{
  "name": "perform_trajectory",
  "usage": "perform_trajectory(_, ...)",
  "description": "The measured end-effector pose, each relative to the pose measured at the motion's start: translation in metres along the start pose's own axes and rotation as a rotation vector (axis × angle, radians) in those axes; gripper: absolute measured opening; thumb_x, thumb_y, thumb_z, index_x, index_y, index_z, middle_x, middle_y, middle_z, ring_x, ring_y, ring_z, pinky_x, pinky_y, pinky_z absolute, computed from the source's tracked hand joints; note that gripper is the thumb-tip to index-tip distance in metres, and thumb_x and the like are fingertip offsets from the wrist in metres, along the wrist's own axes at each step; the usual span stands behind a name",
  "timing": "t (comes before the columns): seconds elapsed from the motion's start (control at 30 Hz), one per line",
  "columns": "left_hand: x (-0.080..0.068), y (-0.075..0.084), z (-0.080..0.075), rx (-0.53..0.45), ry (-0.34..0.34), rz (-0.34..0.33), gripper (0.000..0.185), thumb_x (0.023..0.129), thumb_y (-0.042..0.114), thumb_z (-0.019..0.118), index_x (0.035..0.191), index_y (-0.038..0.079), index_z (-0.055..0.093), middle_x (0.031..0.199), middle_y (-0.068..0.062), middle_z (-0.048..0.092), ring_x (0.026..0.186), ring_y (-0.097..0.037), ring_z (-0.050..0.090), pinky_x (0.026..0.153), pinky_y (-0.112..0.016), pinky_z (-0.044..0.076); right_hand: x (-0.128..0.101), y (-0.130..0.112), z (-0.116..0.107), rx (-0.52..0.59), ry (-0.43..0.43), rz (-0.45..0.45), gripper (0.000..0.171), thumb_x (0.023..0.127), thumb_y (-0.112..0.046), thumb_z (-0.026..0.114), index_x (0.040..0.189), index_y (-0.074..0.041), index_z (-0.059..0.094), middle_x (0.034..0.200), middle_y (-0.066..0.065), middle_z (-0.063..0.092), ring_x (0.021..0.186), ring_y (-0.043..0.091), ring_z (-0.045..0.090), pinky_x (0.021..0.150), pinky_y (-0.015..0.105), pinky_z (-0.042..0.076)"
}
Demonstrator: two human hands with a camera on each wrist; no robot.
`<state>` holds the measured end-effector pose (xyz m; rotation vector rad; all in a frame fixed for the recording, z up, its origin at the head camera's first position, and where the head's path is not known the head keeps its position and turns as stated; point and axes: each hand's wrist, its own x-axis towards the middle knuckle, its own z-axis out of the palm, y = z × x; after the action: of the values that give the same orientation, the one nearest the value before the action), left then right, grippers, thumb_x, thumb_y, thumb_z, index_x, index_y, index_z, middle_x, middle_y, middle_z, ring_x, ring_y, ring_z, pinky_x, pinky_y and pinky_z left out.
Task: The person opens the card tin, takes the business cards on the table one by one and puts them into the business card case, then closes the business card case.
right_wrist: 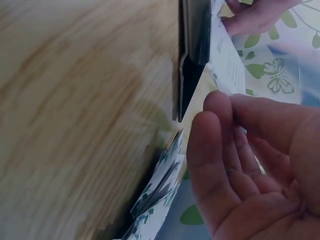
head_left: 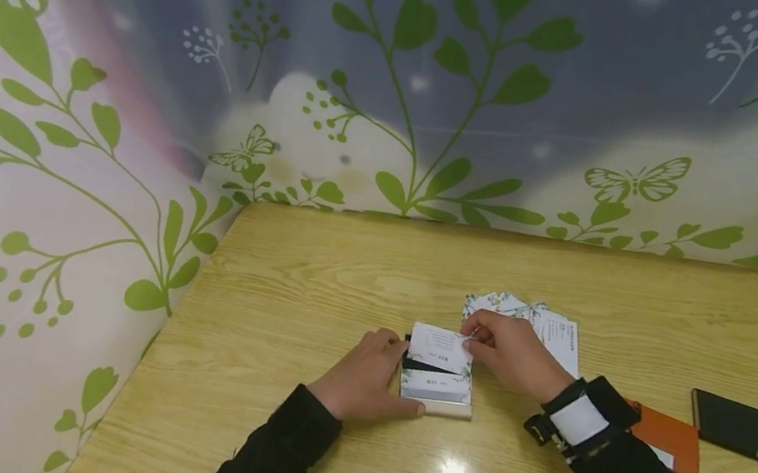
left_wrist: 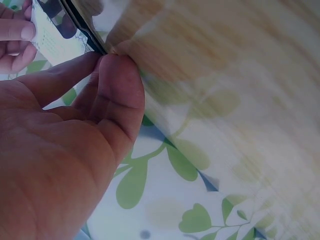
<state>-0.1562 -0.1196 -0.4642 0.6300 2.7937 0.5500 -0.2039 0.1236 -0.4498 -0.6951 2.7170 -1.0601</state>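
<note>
Head view caught it: the left hand (head_left: 362,377) had the card case (head_left: 450,411) clamped, thumb at its near edge, fingers at its left side, while the right hand (head_left: 511,351) pinched a white card (head_left: 438,345) between thumb and finger, right over the case's far half! A card stack (head_left: 436,386) sat in the case's near half; loose cards (head_left: 563,341) lay spread beyond it to the right, an orange holder (head_left: 674,441) to its right, a black holder (head_left: 741,427) farther right.

White card (head_left: 437,347) over open card case (head_left: 450,411)
</note>
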Motion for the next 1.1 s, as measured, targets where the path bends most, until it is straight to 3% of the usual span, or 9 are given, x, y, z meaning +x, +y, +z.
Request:
perform_trajectory(0.4, -0.001, 0.001, 0.002, -0.029, 0.005, -0.019, 0.095, 0.072, 0.063, 0.07, 0.143, 0.006, 0.042, 0.13, -0.006, 0.043, 0.116, -0.02, 0.041, 0.097, -0.034, 0.039, 0.0, 0.006, 0.003, 0.017, -0.014, -0.046, 0.01, 0.093, -0.012, 0.061, 0.103, -0.01, 0.064, 0.085, -0.002, 0.063, 0.076, 0.01, 0.057, 0.065, 0.029, 0.047)
perform_trajectory(0.67, 0.0, 0.0, 0.003, -0.041, 0.015, -0.021, 0.098, 0.071, 0.064, 0.071, 0.144, 0.006, 0.04, 0.13, -0.005, 0.043, 0.115, -0.019, 0.041, 0.097, -0.033, 0.039, 0.001, 0.013, 0.005, 0.123, 0.012, -0.031, 0.01, 0.096, -0.013, 0.057, 0.103, -0.013, 0.065, 0.084, -0.002, 0.063, 0.074, 0.013, 0.058, 0.063, 0.029, 0.049)
perform_trajectory(0.9, -0.001, 0.0, 0.001, -0.045, 0.015, -0.01, 0.098, 0.071, 0.063, 0.072, 0.144, 0.006, 0.04, 0.129, -0.007, 0.043, 0.114, -0.02, 0.042, 0.096, -0.033, 0.04, -0.001, 0.012, 0.011, 0.073, -0.03, -0.041, 0.007, 0.094, -0.012, 0.06, 0.1, -0.014, 0.064, 0.084, -0.005, 0.061, 0.078, 0.011, 0.056, 0.067, 0.029, 0.047)
perform_trajectory(1.1, 0.0, 0.0, 0.002, -0.027, 0.009, -0.016, 0.1, 0.071, 0.064, 0.071, 0.142, 0.0, 0.041, 0.132, -0.008, 0.042, 0.119, -0.021, 0.041, 0.099, -0.034, 0.039, -0.004, 0.01, 0.009, 0.089, -0.125, -0.089, 0.005, 0.092, -0.013, 0.063, 0.096, -0.013, 0.065, 0.083, -0.005, 0.063, 0.077, 0.009, 0.058, 0.067, 0.027, 0.048)
